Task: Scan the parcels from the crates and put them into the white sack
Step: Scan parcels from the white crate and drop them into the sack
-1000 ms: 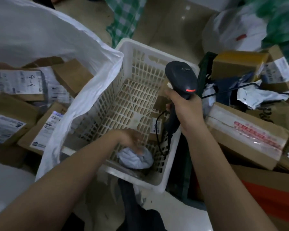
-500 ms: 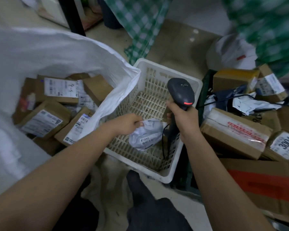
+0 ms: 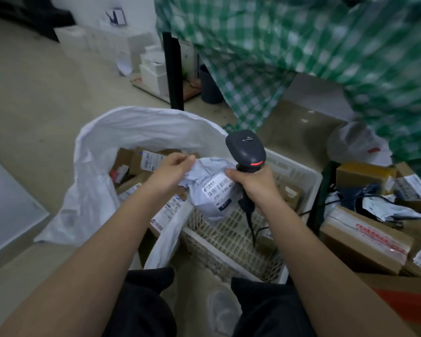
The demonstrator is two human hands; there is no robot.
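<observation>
My left hand [image 3: 173,170] pinches the top of a soft grey plastic parcel [image 3: 210,188] with a barcode label facing up. It hangs over the near-left corner of the white slatted crate [image 3: 299,181]. My right hand [image 3: 254,183] grips the handle of a black barcode scanner [image 3: 246,152] with a red light, and its thumb touches the parcel's right edge. The white sack [image 3: 122,127] stands open to the left, with several cardboard parcels inside. A small box [image 3: 289,193] lies in the crate.
Cardboard boxes [image 3: 365,242] and mail bags are piled at the right beside a dark green crate edge [image 3: 323,190]. A green checked cloth [image 3: 301,45] hangs over a table behind, with a black table leg [image 3: 173,69]. My dark-trousered knees [image 3: 141,307] are at the bottom.
My left hand lifted the grey parcel out of the crate's bottom to beside the scanner, label up. My right thumb now touches it. The view tilted up.
</observation>
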